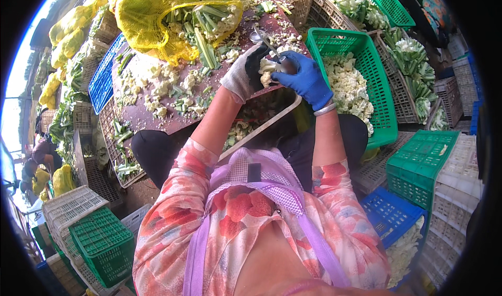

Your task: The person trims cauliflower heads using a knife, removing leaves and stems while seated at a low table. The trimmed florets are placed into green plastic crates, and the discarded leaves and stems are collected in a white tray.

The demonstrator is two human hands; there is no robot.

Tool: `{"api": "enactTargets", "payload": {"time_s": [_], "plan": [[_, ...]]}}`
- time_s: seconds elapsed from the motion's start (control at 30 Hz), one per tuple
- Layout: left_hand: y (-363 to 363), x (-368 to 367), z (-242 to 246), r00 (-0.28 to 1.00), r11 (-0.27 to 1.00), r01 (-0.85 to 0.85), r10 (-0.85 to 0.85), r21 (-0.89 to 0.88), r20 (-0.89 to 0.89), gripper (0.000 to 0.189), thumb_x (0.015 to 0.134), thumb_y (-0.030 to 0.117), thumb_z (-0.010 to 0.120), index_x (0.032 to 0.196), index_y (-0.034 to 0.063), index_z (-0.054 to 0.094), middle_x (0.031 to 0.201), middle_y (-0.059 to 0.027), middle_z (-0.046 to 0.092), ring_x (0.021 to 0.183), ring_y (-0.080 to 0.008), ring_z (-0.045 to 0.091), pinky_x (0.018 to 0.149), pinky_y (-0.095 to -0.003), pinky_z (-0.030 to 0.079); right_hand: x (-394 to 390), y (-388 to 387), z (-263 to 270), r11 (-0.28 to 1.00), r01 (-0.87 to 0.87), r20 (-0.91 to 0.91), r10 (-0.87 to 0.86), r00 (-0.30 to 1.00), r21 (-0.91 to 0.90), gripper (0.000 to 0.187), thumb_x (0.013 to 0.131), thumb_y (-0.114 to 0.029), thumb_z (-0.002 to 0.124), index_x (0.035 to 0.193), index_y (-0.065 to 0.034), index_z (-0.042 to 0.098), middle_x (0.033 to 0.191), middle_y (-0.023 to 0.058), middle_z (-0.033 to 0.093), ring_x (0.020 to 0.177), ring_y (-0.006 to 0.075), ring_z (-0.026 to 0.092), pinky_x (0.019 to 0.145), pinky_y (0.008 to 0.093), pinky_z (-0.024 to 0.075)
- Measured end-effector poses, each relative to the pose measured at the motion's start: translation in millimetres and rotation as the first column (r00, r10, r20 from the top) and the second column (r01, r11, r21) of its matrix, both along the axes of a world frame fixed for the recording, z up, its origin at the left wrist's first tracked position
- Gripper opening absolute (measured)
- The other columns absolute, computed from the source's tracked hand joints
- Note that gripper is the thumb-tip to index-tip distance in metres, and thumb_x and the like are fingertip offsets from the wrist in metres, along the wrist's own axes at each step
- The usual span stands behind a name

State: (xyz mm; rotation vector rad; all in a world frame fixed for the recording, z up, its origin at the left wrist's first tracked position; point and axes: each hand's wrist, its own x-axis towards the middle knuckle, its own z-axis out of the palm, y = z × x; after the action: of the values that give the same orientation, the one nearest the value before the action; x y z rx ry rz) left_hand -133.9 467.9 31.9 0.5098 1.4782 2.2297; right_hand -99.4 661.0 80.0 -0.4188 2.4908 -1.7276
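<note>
My left hand [247,70], in a white glove with dark coated fingers, curls against a piece of cauliflower [268,69] just above the table's near edge. My right hand [308,76], in a blue glove, grips a knife [269,44] whose thin metal part points away to the upper left. The tip of my right thumb touches the cauliflower piece. Some of my left fingers are hidden behind it. Beyond the hands, a small round metal object [255,36] lies on the dark red table [172,123], among cauliflower crumbs and cut leaves.
A yellow mesh bag [145,21] of stalks and leaves lies open on the table. To the right stands a green crate [382,99] holding florets [347,84]. Below the table edge is a container with a pale rim [270,125]. Stacked crates [421,154] stand on both sides.
</note>
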Motion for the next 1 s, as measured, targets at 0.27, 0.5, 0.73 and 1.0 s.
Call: {"api": "enactTargets", "payload": {"time_s": [0.27,0.5,0.73,1.0], "plan": [[6.5,-9.1,-11.2,0.986,0.969,0.008,-0.049,-0.246,-0.159,0.029,0.099,0.015,0.050,0.123,0.0011,0.055,0.109,-0.0124,0.067,0.093,-0.0235,0.067,0.083,-0.0375,0.057,-11.8,1.3,-28.0,0.991,0.054,-0.128,-0.069,0.989,-0.120,0.040,0.081,-0.018,0.077,0.116,-0.0004,0.065,0.098,0.0135,0.070,0.084,0.0184,0.068,0.079,0.0316,0.0549],[-8.1,-14.3,-16.4,0.784,0.827,-0.287,-0.087,0.484,0.614,0.035,0.100,0.019,0.043,0.124,-0.0054,0.050,0.115,-0.0262,0.061,0.101,-0.0422,0.063,0.094,-0.0561,0.054,-8.3,-21.6,-27.6,0.927,0.368,-0.348,-0.370,0.862,-0.074,0.028,0.086,-0.022,0.074,0.104,-0.0017,0.065,0.086,0.0157,0.068,0.075,0.0302,0.066,0.070,0.0370,0.0534],[14.0,-44.8,3.0,0.720,0.707,-0.198,-0.365,0.679,0.590,0.051,0.099,0.024,0.045,0.131,-0.0159,0.040,0.131,-0.0346,0.049,0.123,-0.0497,0.048,0.113,-0.0590,0.035,21.2,-16.6,-7.4,0.931,0.261,0.256,-0.195,0.947,-0.256,0.020,0.093,-0.025,0.069,0.090,-0.0061,0.062,0.067,0.0005,0.061,0.052,0.0066,0.053,0.049,0.0253,0.0429],[121.7,-44.8,37.3,0.852,0.927,-0.109,-0.098,0.358,0.514,0.036,0.103,0.031,0.051,0.119,-0.0014,0.052,0.104,-0.0151,0.062,0.091,-0.0275,0.060,0.084,-0.0430,0.050,8.9,41.3,-20.3,0.839,0.442,0.398,-0.306,0.865,-0.317,0.022,0.095,-0.025,0.061,0.090,-0.0036,0.059,0.065,0.0032,0.059,0.040,0.0133,0.053,0.039,0.0284,0.0420]]}}
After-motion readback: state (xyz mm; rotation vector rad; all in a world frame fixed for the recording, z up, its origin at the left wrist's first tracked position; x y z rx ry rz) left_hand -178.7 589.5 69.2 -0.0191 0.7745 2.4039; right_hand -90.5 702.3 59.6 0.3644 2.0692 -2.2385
